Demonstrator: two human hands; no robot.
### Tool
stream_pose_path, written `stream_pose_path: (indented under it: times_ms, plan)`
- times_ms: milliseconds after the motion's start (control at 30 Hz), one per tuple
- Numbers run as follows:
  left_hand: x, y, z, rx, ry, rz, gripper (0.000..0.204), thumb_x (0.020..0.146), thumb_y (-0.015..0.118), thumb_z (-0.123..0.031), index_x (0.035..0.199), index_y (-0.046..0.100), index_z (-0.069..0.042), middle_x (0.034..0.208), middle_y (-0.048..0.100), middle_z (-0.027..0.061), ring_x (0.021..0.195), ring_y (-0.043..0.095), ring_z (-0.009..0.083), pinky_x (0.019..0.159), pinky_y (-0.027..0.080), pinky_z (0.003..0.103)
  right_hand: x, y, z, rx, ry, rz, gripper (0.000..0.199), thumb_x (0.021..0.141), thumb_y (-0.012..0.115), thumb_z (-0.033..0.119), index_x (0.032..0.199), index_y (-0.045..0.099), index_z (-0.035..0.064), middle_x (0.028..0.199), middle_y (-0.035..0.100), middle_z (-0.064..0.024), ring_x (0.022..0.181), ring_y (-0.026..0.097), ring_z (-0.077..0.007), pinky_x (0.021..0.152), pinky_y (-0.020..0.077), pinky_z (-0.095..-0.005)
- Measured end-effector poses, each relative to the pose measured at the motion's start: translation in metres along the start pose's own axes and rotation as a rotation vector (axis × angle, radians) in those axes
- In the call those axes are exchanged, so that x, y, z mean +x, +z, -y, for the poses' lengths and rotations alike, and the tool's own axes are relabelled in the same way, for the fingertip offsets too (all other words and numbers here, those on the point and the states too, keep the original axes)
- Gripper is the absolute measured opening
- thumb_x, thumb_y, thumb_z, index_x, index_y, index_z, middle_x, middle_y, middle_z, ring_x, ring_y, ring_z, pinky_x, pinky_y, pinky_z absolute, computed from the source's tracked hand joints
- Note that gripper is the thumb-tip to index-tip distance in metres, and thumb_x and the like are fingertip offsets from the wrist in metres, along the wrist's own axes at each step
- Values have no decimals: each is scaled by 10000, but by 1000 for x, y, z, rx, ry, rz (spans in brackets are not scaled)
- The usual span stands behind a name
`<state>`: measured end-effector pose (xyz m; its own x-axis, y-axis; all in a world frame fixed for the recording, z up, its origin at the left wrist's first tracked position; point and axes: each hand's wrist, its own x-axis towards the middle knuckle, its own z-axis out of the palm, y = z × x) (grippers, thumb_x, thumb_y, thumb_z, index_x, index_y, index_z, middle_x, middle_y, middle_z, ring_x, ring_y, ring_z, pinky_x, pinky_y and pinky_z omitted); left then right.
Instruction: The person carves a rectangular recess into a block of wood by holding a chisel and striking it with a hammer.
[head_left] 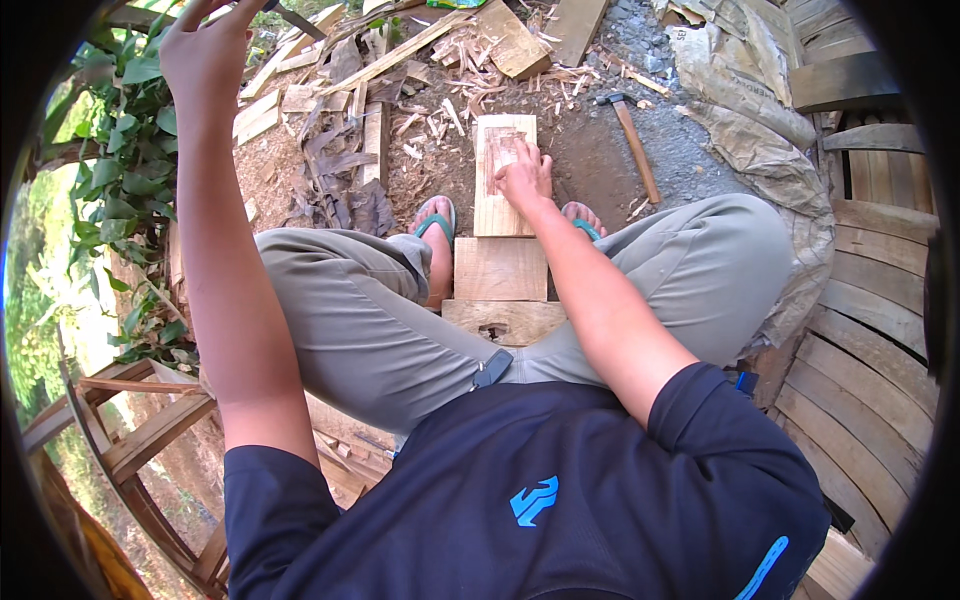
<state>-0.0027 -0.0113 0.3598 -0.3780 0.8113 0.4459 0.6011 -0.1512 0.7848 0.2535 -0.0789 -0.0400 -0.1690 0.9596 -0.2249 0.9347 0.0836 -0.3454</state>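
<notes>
My left hand [205, 50] is raised high at the upper left, its fingers partly cut off by the picture's edge. Out of it juts a narrow bladed tool [300, 22] with a dark handle; its exact kind is hard to make out. Between my feet lies a pale wooden board [500, 215] with a rough, reddish-brown patch on its upper face. Resting on that patch is my right hand [526, 178], fingers spread and partly bent. Closer to me, a second wood block [500, 268] meets the board's near end, and a piece with a dark hole [520, 318] lies below it.
A hammer [632, 150] with a wooden handle lies right of the board. Wood chips [450, 115] and offcuts [515, 45] litter the ground ahead. Crumpled sacking [745, 120] and a curved slatted wooden structure [870, 390] stand at right; leafy plants [130, 130] and a wooden frame [150, 440] at left.
</notes>
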Motion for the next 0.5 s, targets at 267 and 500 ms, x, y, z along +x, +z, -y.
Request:
stream_pose_path:
  times_ms: [267,500]
  plan:
    - [-1,4,2,-6,15,8,337,820,844,-165,1124,753,-50,807,713,26,677,613,80,618,459,245,-2,-10,6,-39,-46,85,69,833,778,277,888,814,298,1581,402,-101,1494,238,-356,1179,174,-549]
    - [-2,-1,-2,14,47,2,344,820,843,-177,1124,750,-47,810,717,27,674,614,83,609,452,252,19,-38,5,319,350,-249,308,967,606,174,1271,655,183,1350,537,-113,1239,496,-331,1076,358,-485]
